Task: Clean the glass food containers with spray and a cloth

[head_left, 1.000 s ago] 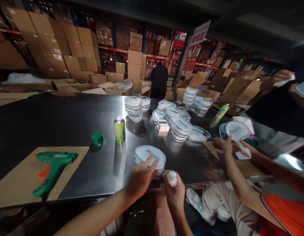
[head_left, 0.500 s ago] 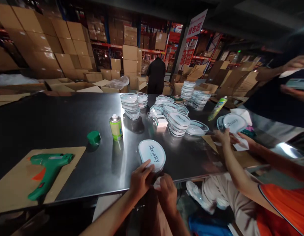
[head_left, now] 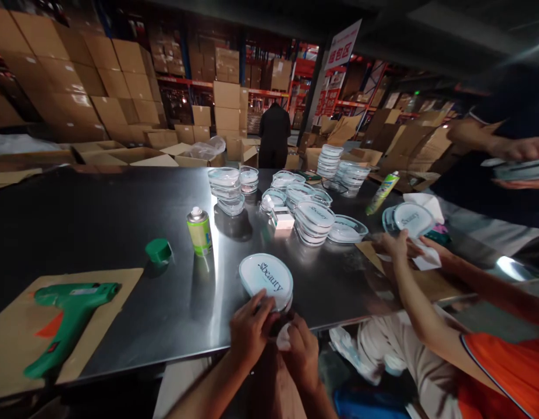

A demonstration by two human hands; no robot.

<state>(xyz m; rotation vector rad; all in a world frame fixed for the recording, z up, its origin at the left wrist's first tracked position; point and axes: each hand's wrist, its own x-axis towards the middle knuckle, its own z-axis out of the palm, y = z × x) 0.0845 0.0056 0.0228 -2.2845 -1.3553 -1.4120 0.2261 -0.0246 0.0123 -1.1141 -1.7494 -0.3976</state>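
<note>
Likely wiping: left hand (head_left: 250, 329) grips case (head_left: 265, 278), right hand (head_left: 301, 352) pinches tissue (head_left: 284, 337) at its near edge; next calls for steady hold.

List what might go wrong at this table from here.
1. The printed case is close to the table's front edge, with fingers of the left hand on its lid; a slip could send it over.
2. The spray can stands with its white nozzle bare and the green cap off beside it; a knock might topple it.
3. The stacked cases could slide if bumped.
</note>
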